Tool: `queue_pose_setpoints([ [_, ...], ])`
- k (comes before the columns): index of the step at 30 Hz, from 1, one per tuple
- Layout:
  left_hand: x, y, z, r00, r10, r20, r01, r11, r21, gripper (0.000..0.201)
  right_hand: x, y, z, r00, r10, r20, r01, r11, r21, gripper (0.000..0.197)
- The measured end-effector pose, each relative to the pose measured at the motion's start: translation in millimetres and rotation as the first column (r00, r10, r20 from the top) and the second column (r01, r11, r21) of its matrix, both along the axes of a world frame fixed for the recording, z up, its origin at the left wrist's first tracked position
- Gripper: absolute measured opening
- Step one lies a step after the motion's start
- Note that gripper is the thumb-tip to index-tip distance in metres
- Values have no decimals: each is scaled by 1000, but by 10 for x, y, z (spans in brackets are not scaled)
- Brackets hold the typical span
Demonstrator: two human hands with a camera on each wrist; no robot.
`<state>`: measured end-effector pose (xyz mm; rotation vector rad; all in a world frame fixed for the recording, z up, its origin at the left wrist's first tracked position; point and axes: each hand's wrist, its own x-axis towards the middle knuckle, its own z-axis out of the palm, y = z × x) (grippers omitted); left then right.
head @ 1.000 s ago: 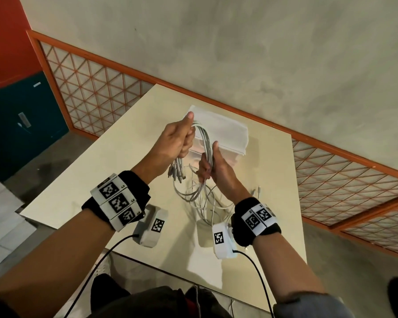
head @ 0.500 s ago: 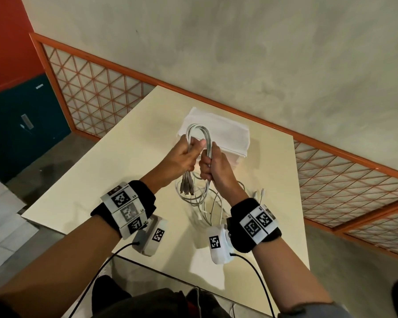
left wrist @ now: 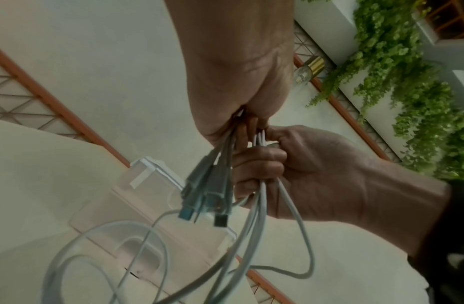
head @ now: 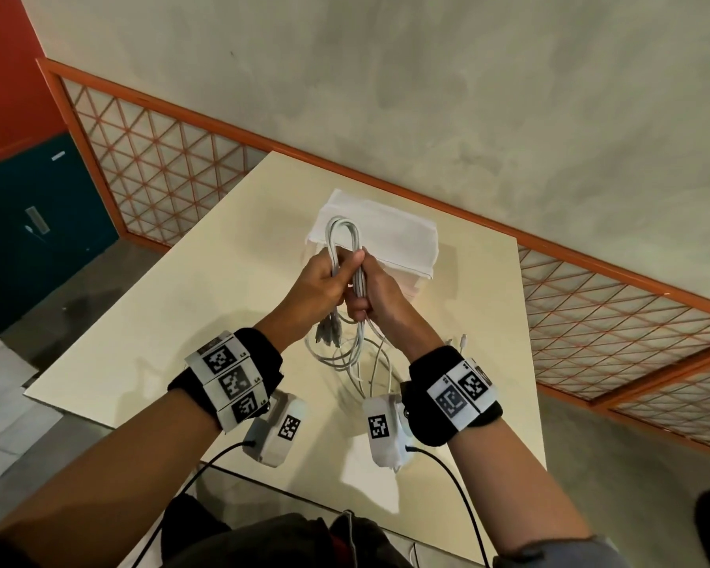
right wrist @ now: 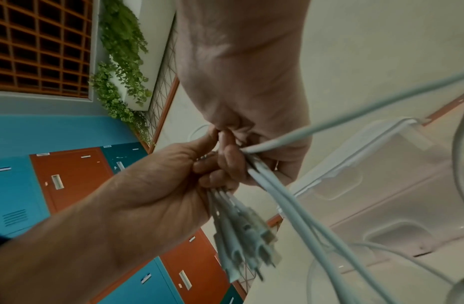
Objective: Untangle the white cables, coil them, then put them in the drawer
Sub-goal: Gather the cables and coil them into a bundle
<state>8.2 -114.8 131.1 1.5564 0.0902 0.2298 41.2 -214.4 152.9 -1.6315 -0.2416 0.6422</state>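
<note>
With both grips clenched on the cables (head: 347, 256) above the desk (head: 189, 305), left hand (head: 318, 286) on the plug ends and right hand (head: 380, 299) on the strands, I'd pin the loop firmly and feed slack evenly.

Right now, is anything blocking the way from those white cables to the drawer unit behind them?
Nothing stands between them, but a white cloth covers the drawer unit, whose drawers look closed. Both hands, left and right, grip the cables.
</note>
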Motion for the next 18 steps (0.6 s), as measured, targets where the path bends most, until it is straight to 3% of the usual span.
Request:
queue_pose_setpoints([
  [2,7,-8,-15,999,-37,-26,37,999,-14,28,-3,-7,-23,1000,16,-10,-16,1000,-18,49],
  [6,-25,32,43,988,-131,-80,140,984,110,35,31,-79,-60,997,74,35,-71,995,-70,43],
  [10,-30,89,51,971,-187,-147,209,967,147,30,153,-184,13,983,-48,178,58,997,-52,31],
  [12,-52,97,60,932,-290,-216,327,930,165,28,195,-219,78,941,-81,328,102,994,-47,36],
  [14,-84,79,91,880,-401,-256,447,881,155,28,208,-218,128,867,19,499,68,985,-155,39],
  [16,-105,61,123,851,-456,-259,499,857,131,29,221,-197,148,777,108,620,48,972,-229,44],
  [18,-124,59,138,845,-480,-235,511,854,96,28,256,-176,141,726,92,682,78,974,-215,47],
])
